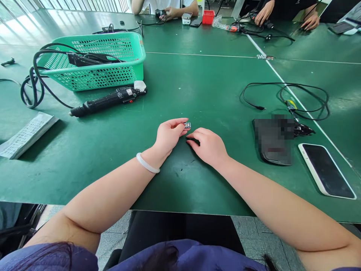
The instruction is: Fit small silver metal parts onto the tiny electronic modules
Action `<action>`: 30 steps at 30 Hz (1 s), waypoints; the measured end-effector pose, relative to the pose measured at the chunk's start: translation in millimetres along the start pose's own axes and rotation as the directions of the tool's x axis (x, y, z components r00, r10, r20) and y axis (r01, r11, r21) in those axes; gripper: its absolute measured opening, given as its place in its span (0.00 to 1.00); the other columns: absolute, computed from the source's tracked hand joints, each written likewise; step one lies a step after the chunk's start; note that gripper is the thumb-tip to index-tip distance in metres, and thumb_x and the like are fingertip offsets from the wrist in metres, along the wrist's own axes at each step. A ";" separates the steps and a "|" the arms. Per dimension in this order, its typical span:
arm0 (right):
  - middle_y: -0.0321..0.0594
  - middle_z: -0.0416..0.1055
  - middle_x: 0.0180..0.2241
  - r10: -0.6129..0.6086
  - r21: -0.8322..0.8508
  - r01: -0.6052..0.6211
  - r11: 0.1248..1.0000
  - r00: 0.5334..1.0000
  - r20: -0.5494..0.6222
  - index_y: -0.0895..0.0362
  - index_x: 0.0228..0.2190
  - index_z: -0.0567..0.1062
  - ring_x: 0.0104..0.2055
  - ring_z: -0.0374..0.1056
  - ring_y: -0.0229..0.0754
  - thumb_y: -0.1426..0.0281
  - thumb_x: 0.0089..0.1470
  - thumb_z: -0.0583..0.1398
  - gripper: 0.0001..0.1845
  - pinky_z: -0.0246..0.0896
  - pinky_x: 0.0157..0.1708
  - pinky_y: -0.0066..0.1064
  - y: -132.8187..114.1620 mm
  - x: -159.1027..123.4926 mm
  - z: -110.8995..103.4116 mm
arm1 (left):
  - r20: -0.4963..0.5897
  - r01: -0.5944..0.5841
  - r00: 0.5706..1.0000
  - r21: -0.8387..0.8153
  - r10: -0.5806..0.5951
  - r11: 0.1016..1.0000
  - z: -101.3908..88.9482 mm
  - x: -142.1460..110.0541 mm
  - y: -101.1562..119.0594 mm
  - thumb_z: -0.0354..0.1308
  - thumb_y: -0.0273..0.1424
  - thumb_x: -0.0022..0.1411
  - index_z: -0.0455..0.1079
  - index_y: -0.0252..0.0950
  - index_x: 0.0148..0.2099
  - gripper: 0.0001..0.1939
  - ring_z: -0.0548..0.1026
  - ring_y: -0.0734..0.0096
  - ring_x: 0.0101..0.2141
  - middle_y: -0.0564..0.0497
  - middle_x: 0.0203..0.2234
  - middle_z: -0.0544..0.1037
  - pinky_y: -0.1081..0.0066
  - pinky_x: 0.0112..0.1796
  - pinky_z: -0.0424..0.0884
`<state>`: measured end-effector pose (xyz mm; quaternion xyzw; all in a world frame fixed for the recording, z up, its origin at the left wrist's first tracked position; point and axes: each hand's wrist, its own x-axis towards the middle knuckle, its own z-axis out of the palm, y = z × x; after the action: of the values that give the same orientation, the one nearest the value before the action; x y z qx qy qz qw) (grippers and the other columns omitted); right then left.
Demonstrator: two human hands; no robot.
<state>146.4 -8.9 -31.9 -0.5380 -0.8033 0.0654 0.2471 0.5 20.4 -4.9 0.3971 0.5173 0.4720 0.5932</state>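
Observation:
Between the thumb and fingers of my left hand [170, 134] is a small silvery metal piece [187, 125], perhaps a connector; its exact kind is too small to tell. My right hand [208, 146] is just to the right, its thumb and index fingertips brought together in a pinch close to the left fingertips. Whatever sits in that pinch, if anything, is too small to make out. Both hands are low over the green table [180, 180], near its front edge.
A green basket [98, 77] holds black cables, with a black electric screwdriver [109, 99] before it. A paper stack [26, 135] lies left. At right are a coiled cable [310, 88], a dark, partly blurred flat object [272, 145] and a phone [327, 169]. Two people sit opposite.

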 end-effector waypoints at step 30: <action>0.39 0.75 0.29 0.009 -0.099 -0.050 0.994 0.926 -0.379 0.54 0.25 0.76 0.32 0.69 0.42 0.66 0.56 0.60 0.10 0.60 0.30 0.33 -1.3 2.9 -6.7 | 0.081 -0.097 0.993 0.192 0.083 0.977 1.3 -7.8 -1.7 0.56 0.24 0.55 0.77 0.33 0.43 0.14 0.78 0.75 0.31 0.48 0.37 0.81 0.71 0.41 0.75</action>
<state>147.6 -7.9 -24.6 -0.5651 -0.7348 -0.0788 0.3668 1.9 12.4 -4.5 0.4933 0.5210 0.4306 0.5476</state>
